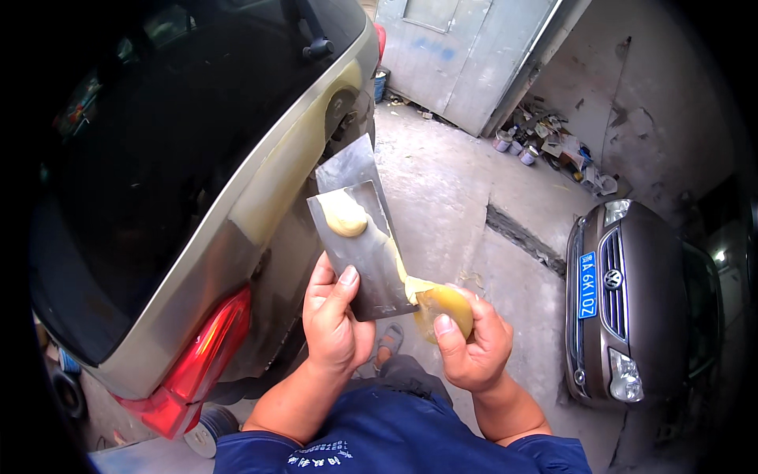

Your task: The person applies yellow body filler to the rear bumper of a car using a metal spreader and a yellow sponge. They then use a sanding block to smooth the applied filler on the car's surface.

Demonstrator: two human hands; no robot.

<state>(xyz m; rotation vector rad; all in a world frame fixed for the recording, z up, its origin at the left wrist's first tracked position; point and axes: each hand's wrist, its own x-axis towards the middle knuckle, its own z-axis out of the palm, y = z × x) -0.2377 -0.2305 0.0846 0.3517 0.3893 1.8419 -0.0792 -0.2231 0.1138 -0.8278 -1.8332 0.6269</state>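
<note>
My left hand (335, 320) grips a flat grey metal putty board (365, 265), thumb on its face. A second metal sheet (351, 164) sticks out behind its far end. On the board lies a smooth lump of pale yellow putty (345, 216), with a smear along its right edge. My right hand (480, 346) pinches a rounded amber putty spreader (448, 312) between thumb and fingers. Putty coats the spreader's upper left edge, which meets the board's lower right edge. Fingers under both tools are partly hidden.
Close on my left stands a beige car's tailgate (207, 253) with a yellowish filler patch (288, 170) and a red taillight (193, 359). A dark brown car (655, 308) is at right. A floor channel (525, 237), cluttered cans (527, 154) and metal doors (466, 55) lie beyond.
</note>
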